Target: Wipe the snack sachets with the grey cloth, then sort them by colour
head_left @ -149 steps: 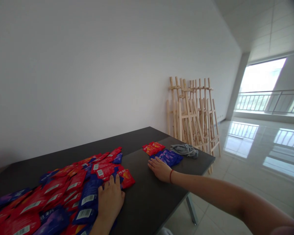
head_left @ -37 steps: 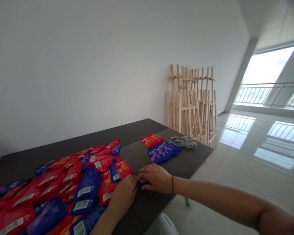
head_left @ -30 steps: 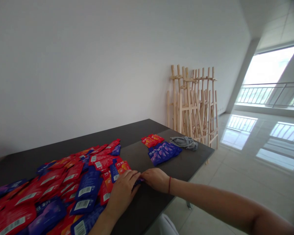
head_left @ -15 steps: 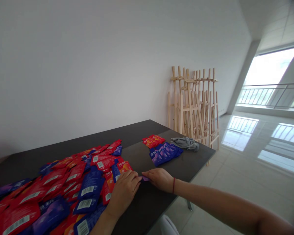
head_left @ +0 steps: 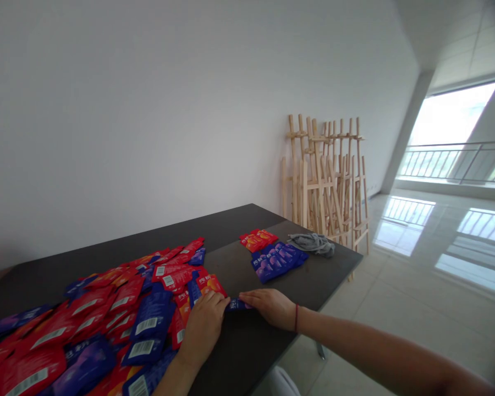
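Between my two hands, just above the dark table, is a blue-purple pouch (head_left: 236, 304) with white lettering, seen nearly edge-on. My left hand (head_left: 206, 319) is closed on its left end, fingers bent over it. At the other end, my right hand (head_left: 271, 307) pinches it, with the thumb side mostly hidden. A red pouch with an orange print (head_left: 209, 285) lies right behind my left hand. To the left spreads a loose heap of red and blue pouches (head_left: 126, 294), many with the barcode side up.
Fanned blue pouches (head_left: 278, 260) lie beyond my right hand, with a few red pouches (head_left: 258, 240) behind them. A crumpled grey cloth (head_left: 312, 243) rests near the right edge of the table (head_left: 226, 217). Wooden easels (head_left: 322, 181) lean by the wall.
My hands have moved slightly apart, and more of the blue-purple pouch shows between them, its lettering now visible. The heap and the sorted pouches stay as they were.
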`<state>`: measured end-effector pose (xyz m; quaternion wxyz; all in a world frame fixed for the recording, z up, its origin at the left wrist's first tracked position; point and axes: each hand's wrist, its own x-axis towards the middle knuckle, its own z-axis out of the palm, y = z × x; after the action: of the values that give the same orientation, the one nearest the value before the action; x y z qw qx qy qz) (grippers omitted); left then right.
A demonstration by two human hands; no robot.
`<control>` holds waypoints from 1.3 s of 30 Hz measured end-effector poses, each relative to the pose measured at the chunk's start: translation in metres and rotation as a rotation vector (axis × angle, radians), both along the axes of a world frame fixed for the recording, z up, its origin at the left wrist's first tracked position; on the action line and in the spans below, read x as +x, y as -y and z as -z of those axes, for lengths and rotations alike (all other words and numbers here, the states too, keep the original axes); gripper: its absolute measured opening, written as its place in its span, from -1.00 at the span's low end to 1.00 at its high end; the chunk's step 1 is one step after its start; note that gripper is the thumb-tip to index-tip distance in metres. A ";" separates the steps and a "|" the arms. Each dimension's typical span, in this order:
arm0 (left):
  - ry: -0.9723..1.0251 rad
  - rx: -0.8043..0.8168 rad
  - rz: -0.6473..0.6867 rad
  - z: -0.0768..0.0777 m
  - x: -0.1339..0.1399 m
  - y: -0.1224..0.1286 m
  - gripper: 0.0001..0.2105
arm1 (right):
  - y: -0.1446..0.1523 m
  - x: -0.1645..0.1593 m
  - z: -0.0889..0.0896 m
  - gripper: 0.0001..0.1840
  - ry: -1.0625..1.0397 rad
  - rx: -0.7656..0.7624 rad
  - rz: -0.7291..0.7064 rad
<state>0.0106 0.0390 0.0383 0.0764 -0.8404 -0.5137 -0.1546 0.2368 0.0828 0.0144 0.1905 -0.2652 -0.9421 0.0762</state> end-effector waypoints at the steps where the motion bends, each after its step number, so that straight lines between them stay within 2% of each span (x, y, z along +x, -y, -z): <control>1: -0.013 0.006 -0.025 0.000 -0.002 -0.001 -0.67 | -0.001 0.001 0.001 -0.51 0.003 0.005 0.012; 7: -0.007 0.139 -0.180 0.008 -0.008 -0.005 -0.56 | -0.008 0.005 0.007 -0.48 0.030 0.130 0.133; 13: 0.012 0.155 -0.182 0.010 -0.008 -0.004 -0.55 | -0.012 -0.010 -0.003 -0.47 0.114 0.255 0.289; 15: 0.009 0.157 -0.181 0.012 -0.009 -0.005 -0.55 | -0.011 -0.012 -0.008 -0.47 0.117 0.245 0.252; 18: -0.013 0.142 -0.199 0.018 -0.011 -0.008 -0.55 | -0.008 -0.008 -0.014 -0.49 0.117 0.235 0.101; 20: -0.016 0.111 -0.219 0.020 -0.010 -0.010 -0.54 | -0.008 -0.003 -0.017 -0.50 0.124 0.251 0.074; 24: -0.015 0.065 -0.237 0.019 -0.006 -0.008 -0.55 | -0.023 -0.004 -0.021 -0.47 0.195 0.301 0.281; 28: -0.014 0.036 -0.241 0.015 -0.005 -0.006 -0.57 | -0.043 -0.022 -0.016 -0.47 0.299 0.305 0.489; 34: -0.026 0.039 -0.229 0.014 -0.006 -0.005 -0.59 | -0.057 -0.043 0.001 -0.49 0.380 0.183 0.620; 39: -0.034 0.042 -0.228 0.010 -0.003 -0.003 -0.60 | -0.058 -0.040 0.003 -0.41 0.380 0.145 0.651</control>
<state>0.0081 0.0423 0.0280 0.1197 -0.7773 -0.6012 -0.1411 0.1967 0.1411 0.0118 0.0449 -0.5458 -0.8300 -0.1056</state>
